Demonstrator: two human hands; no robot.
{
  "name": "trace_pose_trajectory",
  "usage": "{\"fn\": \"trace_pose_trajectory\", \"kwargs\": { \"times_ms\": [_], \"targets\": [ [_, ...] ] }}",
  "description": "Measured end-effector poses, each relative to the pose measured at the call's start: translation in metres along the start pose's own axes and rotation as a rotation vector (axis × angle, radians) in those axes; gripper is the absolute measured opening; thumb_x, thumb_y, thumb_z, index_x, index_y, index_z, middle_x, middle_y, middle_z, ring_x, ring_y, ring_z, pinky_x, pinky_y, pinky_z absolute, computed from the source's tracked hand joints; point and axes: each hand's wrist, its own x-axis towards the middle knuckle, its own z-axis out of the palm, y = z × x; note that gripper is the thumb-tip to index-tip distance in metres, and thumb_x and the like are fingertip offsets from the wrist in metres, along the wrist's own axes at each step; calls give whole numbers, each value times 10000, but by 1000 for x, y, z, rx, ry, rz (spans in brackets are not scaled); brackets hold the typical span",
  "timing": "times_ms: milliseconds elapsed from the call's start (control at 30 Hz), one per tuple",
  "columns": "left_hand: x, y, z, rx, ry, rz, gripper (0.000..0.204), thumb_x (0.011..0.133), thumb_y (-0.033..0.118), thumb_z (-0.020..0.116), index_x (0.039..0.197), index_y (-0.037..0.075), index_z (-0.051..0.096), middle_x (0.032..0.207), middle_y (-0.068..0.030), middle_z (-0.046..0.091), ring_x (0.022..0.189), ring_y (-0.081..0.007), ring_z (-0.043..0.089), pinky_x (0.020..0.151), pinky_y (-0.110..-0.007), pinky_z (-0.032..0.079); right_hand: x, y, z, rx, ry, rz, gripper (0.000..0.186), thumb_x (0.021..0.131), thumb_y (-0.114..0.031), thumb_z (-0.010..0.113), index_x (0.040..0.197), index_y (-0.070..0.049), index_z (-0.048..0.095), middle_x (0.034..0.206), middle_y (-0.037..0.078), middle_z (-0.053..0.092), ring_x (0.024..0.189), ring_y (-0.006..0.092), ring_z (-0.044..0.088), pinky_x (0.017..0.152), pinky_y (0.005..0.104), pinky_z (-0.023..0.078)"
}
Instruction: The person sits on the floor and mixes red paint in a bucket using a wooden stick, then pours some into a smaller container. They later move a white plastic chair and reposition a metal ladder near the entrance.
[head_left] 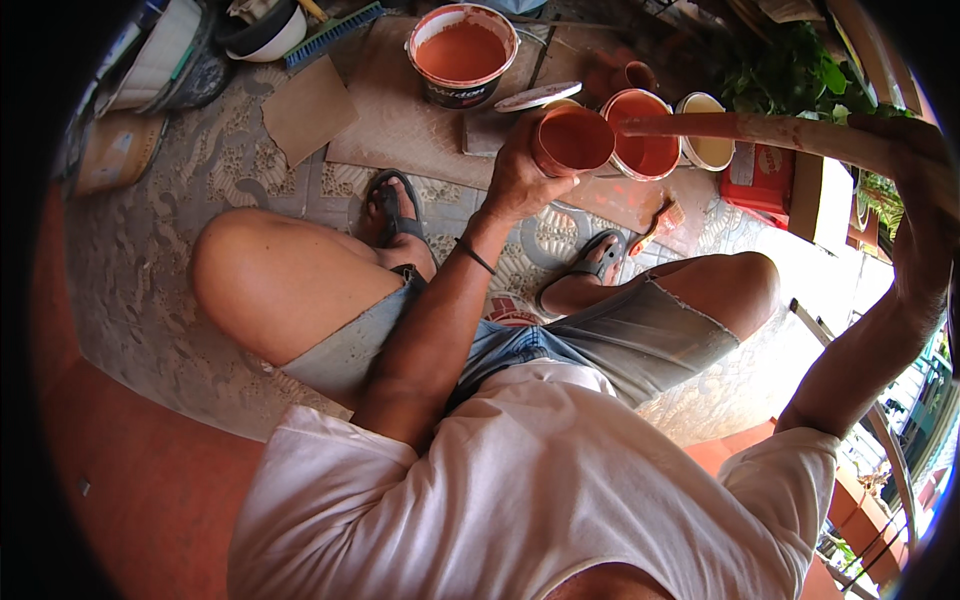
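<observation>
My left hand is wrapped round a reddish-orange cup, tilted so that its stained inside shows. Just to the right of the cup stands a tub of red-orange paint. A long wooden stick, smeared with paint toward its tip, reaches across to that tub, with its end over or in the paint. At the far right my right hand grips the other end of the stick; this hand is in shadow and partly cut by the picture's dark rim.
A larger black paint bucket stands behind on a board, with a round lid near it. Beside the tub are a cream-filled tub and a red box. A paintbrush lies by my right foot. Basins stand far left.
</observation>
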Motion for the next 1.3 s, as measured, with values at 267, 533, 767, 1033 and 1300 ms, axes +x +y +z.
{"fn": "trace_pose_trajectory", "kwargs": {
  "times_ms": [267,533,767,1033,1300],
  "targets": [
    [12,20,9,-215,13,-13,833,718,34,905,1479,14,567,1402,-142,686,1313,-259,668,1143,-419,539,-35,39,79,193,140,129,236,993,-109,788,1194,13,790,1083,90,805,913,176,774,821,316,627],
    [23,32,-2,-53,-46,-22,909,725,81,994,1493,3,515,1424,-160,658,1304,-257,662,1116,-426,565,-77,120,260,796,381,812,402,929,-267,914,1054,84,765,993,156,792,897,196,797,829,329,699],
    [22,31,4,47,-65,40,845,735,80,993,1460,-8,569,1397,-150,691,1290,-259,681,1126,-416,552,-95,120,266,874,488,855,391,944,-254,902,1079,87,768,992,152,792,902,195,797,830,327,696],
    [15,32,16,93,-60,111,859,743,80,990,1470,-3,541,1414,-152,671,1301,-261,665,1126,-417,540,-103,108,235,825,578,752,409,958,-272,895,1090,87,753,962,141,787,883,183,787,808,308,687],
    [17,36,20,-25,-100,34,855,745,60,974,1481,-10,545,1415,-154,682,1301,-266,676,1141,-413,534,-101,142,291,991,424,966,535,1003,-382,836,1109,132,733,1039,189,785,908,235,808,844,350,696]
  ]
}}
